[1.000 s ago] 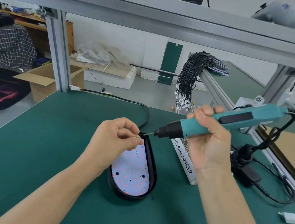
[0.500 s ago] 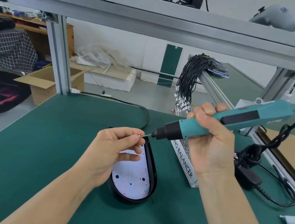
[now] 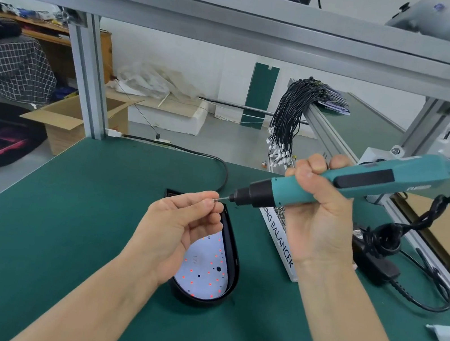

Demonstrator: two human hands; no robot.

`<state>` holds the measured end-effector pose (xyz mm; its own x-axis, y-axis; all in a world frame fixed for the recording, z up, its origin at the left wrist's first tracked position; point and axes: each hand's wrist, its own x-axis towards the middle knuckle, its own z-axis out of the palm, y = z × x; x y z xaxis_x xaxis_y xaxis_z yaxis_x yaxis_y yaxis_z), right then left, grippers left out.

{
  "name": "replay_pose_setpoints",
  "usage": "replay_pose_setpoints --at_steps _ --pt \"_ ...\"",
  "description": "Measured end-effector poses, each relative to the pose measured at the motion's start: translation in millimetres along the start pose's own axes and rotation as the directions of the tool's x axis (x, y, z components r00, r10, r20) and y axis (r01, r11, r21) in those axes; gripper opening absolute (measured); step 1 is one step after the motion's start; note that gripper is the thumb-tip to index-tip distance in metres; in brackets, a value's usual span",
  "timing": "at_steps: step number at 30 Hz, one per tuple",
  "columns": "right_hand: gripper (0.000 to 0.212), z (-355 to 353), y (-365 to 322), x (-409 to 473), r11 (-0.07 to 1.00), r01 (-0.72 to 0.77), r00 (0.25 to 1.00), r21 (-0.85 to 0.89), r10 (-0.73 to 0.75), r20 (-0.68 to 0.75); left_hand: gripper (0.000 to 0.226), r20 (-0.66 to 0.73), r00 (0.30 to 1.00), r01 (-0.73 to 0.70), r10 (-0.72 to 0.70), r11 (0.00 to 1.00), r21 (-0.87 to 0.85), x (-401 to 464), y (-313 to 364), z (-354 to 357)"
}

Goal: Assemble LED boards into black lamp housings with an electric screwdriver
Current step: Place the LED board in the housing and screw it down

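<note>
A black lamp housing (image 3: pixel 233 264) lies on the green bench, and a white LED board (image 3: pixel 208 271) with red dots sits inside it. Above the housing's far end, my left hand (image 3: pixel 178 228) pinches a small screw (image 3: pixel 213 199) between thumb and forefinger. The screw touches the bit tip of a teal electric screwdriver (image 3: pixel 334 185). My right hand (image 3: pixel 317 215) grips the screwdriver's body, which points left and slightly down. The left hand hides the board's far part.
A white box (image 3: pixel 280 239) marked "BALANCER" holds several screws just right of the housing. The screwdriver's black cable and adapter (image 3: pixel 376 255) lie at the right, with a white plug (image 3: pixel 446 332) near the edge. An aluminium frame post (image 3: pixel 87 76) stands at the back left.
My left hand has lifted off the housing and opened its lower fingers while the screw stays at the bit tip. The screwdriver stays almost where it was.
</note>
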<state>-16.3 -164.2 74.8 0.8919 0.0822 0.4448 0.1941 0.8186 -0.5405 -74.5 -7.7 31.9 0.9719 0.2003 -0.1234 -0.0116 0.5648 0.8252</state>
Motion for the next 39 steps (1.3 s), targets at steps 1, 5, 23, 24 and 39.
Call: replay_pose_setpoints --at_steps 1,5,23,24,39 --pt "0.041 0 2 -1 1.000 0.009 1.000 -0.010 -0.009 -0.006 0.012 -0.039 0.999 -0.017 0.017 1.000 -0.011 0 -1 2" --pt "0.039 2 6 -3 0.999 0.022 0.998 0.026 -0.020 -0.060 0.018 -0.154 0.968 -0.181 0.198 0.976 0.117 1 -5 6" --pt "0.039 1 17 -6 0.990 -0.006 0.965 0.139 0.042 -0.258 0.021 -0.054 0.978 -0.192 0.199 0.975 0.111 8 -4 -7" --pt "0.039 0 16 -5 0.989 -0.006 0.965 0.145 0.044 -0.260 0.021 -0.042 0.979 -0.192 0.198 0.974 0.116 9 -3 -7" --pt "0.042 5 17 -1 0.989 -0.035 0.952 0.142 0.076 -0.297 0.026 -0.012 0.976 -0.216 0.219 0.969 0.116 15 -1 -9"
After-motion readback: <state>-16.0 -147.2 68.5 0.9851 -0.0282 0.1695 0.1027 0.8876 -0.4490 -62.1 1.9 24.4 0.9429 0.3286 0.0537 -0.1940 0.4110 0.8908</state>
